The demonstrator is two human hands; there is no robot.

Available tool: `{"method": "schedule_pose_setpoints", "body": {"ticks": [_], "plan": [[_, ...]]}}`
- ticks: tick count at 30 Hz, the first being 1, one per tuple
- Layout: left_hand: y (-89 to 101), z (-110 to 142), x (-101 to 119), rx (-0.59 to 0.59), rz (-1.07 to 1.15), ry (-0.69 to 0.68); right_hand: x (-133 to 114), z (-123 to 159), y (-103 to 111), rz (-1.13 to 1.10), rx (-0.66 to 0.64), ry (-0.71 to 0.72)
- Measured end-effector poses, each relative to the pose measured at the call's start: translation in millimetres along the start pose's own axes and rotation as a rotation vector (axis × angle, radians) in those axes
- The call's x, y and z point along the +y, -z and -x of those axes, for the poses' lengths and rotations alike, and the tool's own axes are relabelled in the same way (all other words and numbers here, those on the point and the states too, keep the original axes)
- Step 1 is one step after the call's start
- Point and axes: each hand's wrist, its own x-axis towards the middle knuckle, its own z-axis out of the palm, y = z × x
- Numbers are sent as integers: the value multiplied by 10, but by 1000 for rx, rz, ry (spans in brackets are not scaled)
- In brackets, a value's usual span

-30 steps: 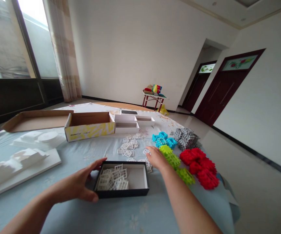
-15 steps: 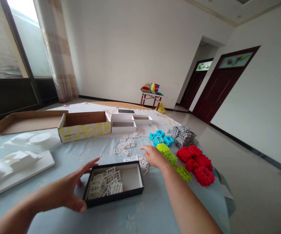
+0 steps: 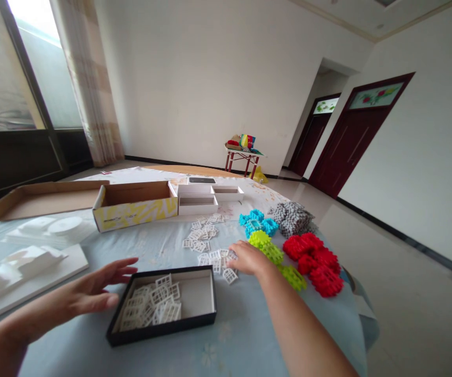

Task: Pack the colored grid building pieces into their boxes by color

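Observation:
In front of me lies a shallow black-edged box (image 3: 204, 321) with a white inside; several white lattice window-frame pieces (image 3: 159, 298) are heaped in its left part. My left hand (image 3: 92, 288) is open beside the box's far left corner, its fingers spread and apart from the rim. Beyond the box is a loose scatter of the same white window pieces (image 3: 198, 235). Over the right end of that scatter sits my right hand (image 3: 247, 257), with bent fingers close together and tips down among the pieces. What lies under those fingers is hidden.
To the right stand clumps of blue (image 3: 258, 224), lime green (image 3: 271, 251), red (image 3: 316, 262) and grey bricks (image 3: 292, 219). A yellow-white carton (image 3: 135, 212), its brown lid (image 3: 49, 198) and small white boxes (image 3: 198, 204) are at the back. White foam pieces (image 3: 33, 262) lie left.
The black-edged box has slid left and toward me. My left hand has moved left and come away from its edge. The right hand has lowered onto the white pieces.

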Motion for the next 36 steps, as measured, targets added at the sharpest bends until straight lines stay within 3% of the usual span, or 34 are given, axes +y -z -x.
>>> {"method": "schedule_pose_setpoints", "body": {"ticks": [3, 7, 14, 19, 22, 29, 36], "plan": [[-7, 17, 114, -75, 117, 72, 29, -12, -19, -28, -21, 0], [-71, 14, 204, -23, 98, 107, 38, -39, -43, -111, -12, -28], [-119, -33, 138, 37, 61, 81, 47, -13, 80, -261, -11, -38], [-186, -76, 96, 128, 63, 79, -53, -1, 108, -461, 22, 55], [-228, -109, 44, 154, 61, 83, -164, -8, -27, -402, -28, 65], [-237, -101, 31, 178, 100, 76, -279, 51, -176, -118, 91, 97], [-163, -67, 138, 48, 109, 80, -243, 32, -172, -132, 13, 43]]}}
